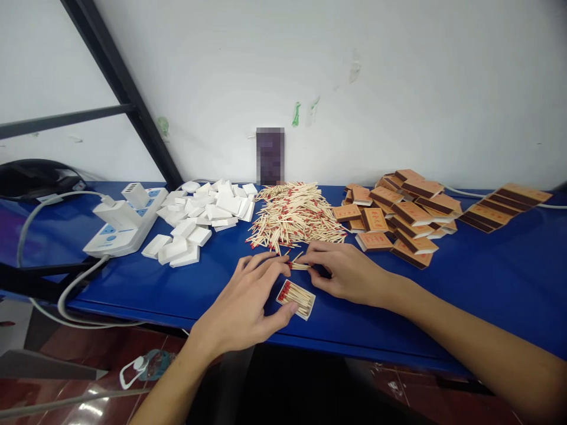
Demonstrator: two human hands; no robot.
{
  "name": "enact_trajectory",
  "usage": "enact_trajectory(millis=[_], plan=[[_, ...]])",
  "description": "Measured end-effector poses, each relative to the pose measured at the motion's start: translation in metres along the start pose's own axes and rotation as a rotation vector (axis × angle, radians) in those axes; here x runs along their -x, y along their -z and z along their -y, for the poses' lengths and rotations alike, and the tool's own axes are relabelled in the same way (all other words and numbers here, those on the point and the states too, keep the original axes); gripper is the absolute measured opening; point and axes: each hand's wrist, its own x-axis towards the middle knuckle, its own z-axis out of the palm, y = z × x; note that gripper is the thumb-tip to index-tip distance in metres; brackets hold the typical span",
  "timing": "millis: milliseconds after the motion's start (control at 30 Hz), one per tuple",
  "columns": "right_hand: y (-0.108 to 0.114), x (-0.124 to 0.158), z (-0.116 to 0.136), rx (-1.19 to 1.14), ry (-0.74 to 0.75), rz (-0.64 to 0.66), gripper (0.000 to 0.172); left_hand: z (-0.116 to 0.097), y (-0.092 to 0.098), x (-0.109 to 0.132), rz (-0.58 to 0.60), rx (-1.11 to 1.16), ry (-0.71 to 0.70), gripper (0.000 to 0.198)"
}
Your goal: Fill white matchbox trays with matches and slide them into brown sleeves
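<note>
A small bunch of matches (299, 266) lies between my two hands at the front of the large match pile (296, 215). My left hand (248, 301) has its thumb spread away from its fingers; its fingertips touch the red heads of the bunch, and the thumb tip is over the edge of a white matchbox tray (305, 316). That tray holds a layer of matches with red heads to the left. My right hand (345, 274) pinches the plain ends of the bunch between thumb and fingers. Part of the bunch is hidden by the fingertips.
White empty trays (190, 221) are heaped at left, beside a power strip (126, 221) with plugs and cables. Orange-brown matchbox sleeves (411, 212) are piled at right. A pixelated dark upright object (270, 156) leans on the wall. The blue table (487, 283) has a near edge.
</note>
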Motion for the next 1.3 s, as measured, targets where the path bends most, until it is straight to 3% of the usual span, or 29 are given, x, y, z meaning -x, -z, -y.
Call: enact_trajectory(millis=[200, 333, 567, 833, 1033, 1300], plan=[[0.0007, 0.0011, 0.0004, 0.021, 0.000, -0.022, 0.032, -0.0005, -0.0006, 0.0006, -0.033, -0.014, 0.012, 0.044], [0.0017, 0.0024, 0.0000, 0.028, 0.006, -0.107, 0.033, -0.0012, -0.0008, 0.0018, -0.037, -0.034, 0.026, 0.059], [-0.0052, 0.0009, -0.0032, 0.073, -0.019, -0.093, 0.029, -0.0016, -0.0029, 0.0005, -0.058, -0.073, 0.030, 0.027], [-0.0034, 0.0007, -0.0014, 0.073, -0.022, -0.058, 0.026, 0.0001, -0.0045, 0.0002, -0.077, -0.050, 0.011, 0.042], [-0.0022, 0.0015, 0.0006, 0.109, -0.022, -0.026, 0.026, 0.0001, -0.0046, 0.0002, -0.087, -0.016, 0.005, 0.041], [-0.0044, 0.0019, -0.0002, 0.058, -0.015, -0.081, 0.033, -0.0014, -0.0014, -0.0008, -0.101, -0.005, 0.047, 0.035]])
